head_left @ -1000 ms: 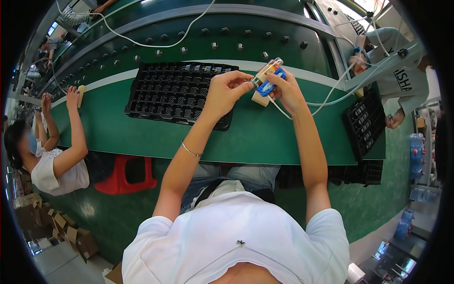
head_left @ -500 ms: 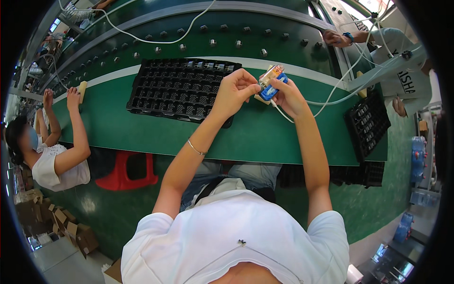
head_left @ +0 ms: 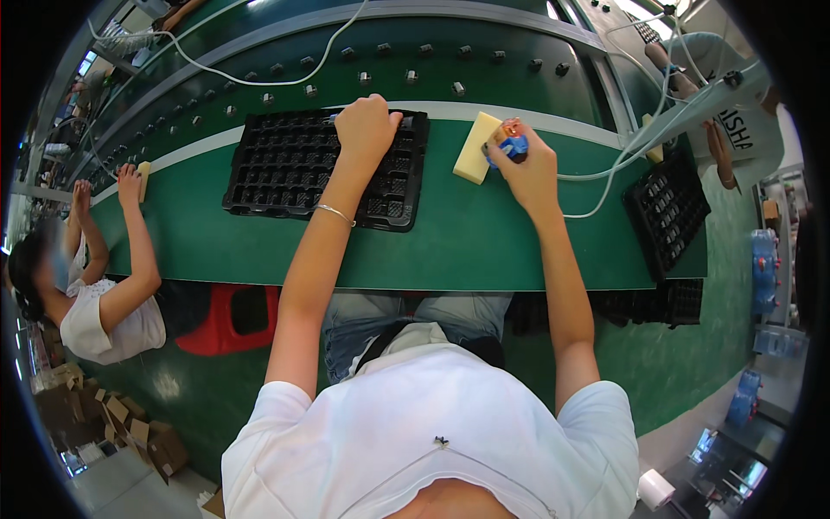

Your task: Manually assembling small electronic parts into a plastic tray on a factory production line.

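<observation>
Right hand [head_left: 526, 169] closed around small blue-and-orange part [head_left: 510, 145], fingers wrapped over it, only the top of the part showing. Part held just above the green belt [head_left: 484, 242], touching or nearly touching the pale yellow block [head_left: 477, 159] immediately to the left of the grip; contact not resolvable. White cable [head_left: 605, 195] trailing off to the right of the grip, apparently tied to the held part.

Left hand [head_left: 367, 130] well to the left of the grip, knuckles up, fingers curled and pressed down onto the far edge of the black compartment tray [head_left: 285, 173]. Whether anything is pinched under those fingers: cannot tell. Bracelet [head_left: 334, 213] on that wrist.

Further right of the grip, second black tray [head_left: 670, 212] at the belt edge. Far left, co-worker's hand [head_left: 130, 182] beside another yellow block [head_left: 143, 169].

Judgement on the step in hand: seating work at the tray and handling of the part running side by side. Advisable to keep the tray pinned flat while pressing, to keep the part upright against the block, and to leave slack in the cable to avoid dragging the block across the belt.
</observation>
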{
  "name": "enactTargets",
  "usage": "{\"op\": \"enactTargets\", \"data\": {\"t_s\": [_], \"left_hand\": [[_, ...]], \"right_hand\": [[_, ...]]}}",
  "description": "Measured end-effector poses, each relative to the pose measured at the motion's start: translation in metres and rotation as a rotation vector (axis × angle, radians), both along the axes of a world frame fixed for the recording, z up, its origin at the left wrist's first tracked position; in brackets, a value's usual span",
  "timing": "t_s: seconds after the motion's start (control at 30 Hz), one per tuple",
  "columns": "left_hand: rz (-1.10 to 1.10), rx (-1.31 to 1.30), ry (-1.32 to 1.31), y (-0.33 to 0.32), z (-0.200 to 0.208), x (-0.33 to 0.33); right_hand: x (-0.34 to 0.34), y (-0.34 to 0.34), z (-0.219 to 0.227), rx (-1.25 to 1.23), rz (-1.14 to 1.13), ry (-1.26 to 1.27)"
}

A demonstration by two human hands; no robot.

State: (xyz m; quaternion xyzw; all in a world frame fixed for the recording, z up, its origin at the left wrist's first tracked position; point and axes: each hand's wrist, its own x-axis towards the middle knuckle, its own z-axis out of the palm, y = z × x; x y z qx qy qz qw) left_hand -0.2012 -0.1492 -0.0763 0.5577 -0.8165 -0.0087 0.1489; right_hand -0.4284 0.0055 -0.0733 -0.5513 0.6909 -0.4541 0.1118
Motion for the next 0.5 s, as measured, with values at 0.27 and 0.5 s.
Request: {"op": "enactTargets", "data": {"t_s": [0.27, 0.5], "left_hand": [[0.017, -0.037, 0.146, -0.008, -0.008, 0.005], [-0.039, -0.065, 0.047, -0.002, -0.008, 0.0]], "right_hand": [[0.015, -0.007, -0.007, -0.101, -0.042, 0.175], [0.015, -0.006, -0.009, -0.111, -0.06, 0.17]]}}
